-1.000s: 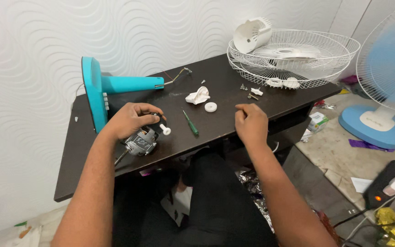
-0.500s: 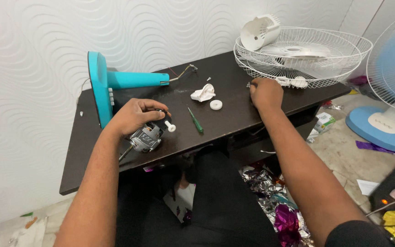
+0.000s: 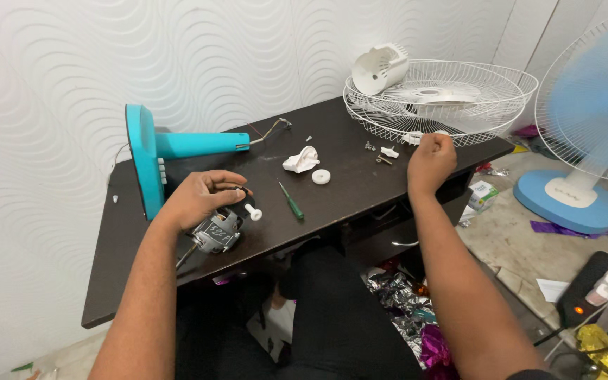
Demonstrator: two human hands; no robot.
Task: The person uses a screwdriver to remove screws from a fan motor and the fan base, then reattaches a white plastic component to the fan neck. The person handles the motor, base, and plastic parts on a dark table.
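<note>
At the far left of the dark bench [image 3: 128, 253] a turquoise fan stand [image 3: 156, 151] lies on its side, its flat base up on edge and its neck pointing right, with bare wires [image 3: 269, 130] trailing from the open end, probably laid down so that end can be reached. Just in front of it the left hand [image 3: 202, 199] is cupped over a small grey motor [image 3: 216, 232], the fingers curled and pressed down on its top; that grip looks meant to pin the motor to the bench so it cannot roll. A thin shaft sticks out toward the near edge, and a white knob [image 3: 252, 211] shows beside the fingertips.

Right of the motor a green-handled screwdriver [image 3: 291, 201] lies loose, within reach of either hand. Behind it sit a white plastic piece [image 3: 301, 160] and a white round cap [image 3: 321, 176], set apart from each other. Further right, a few small screws and clips [image 3: 381, 152] are scattered near the back.

The right hand [image 3: 429, 162] rests near the bench's right end, closed into a fist; whether it holds anything cannot be told. It touches, or nearly touches, the rim of a white wire fan guard [image 3: 459, 127] lying flat, with a white motor cover [image 3: 380, 67] propped in its far side. On the floor to the right stands a blue fan [image 3: 585, 119].
</note>
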